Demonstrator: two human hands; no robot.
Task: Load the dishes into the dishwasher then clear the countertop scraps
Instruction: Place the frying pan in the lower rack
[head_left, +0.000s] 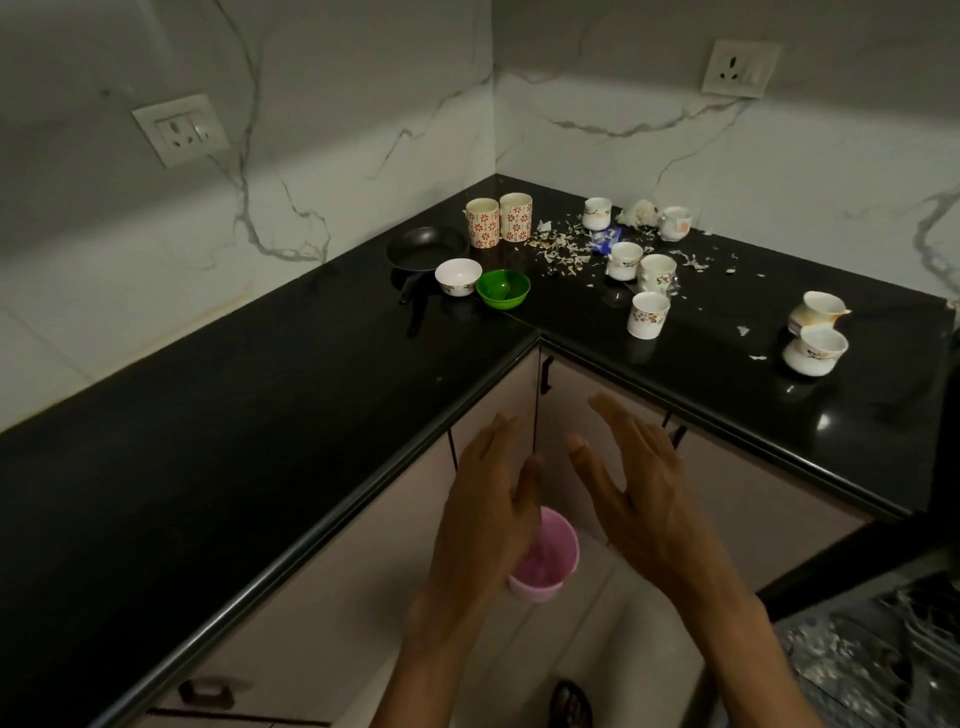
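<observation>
Both my hands hover in front of the cabinet corner, below the counter edge, with fingers straight and nothing in them: my left hand (488, 499) and my right hand (639, 488). In the far corner of the black countertop (260, 441) stand two red-flowered mugs (498, 221), a black frying pan (426, 248), a white bowl (458, 276) and a green bowl (503, 289). Several white floral cups (648, 314) are spread over the right arm of the counter, two more cups (815, 356) farther right. Pale scraps (558, 249) and a blue wrapper (607, 240) litter the corner.
A pink plastic tub (550, 558) stands on the floor just under my left hand. The open dishwasher's rack (883, 649) shows at the lower right. Beige cabinet doors (753, 499) with dark handles run under the counter. Wall sockets (179, 129) sit on the marble backsplash.
</observation>
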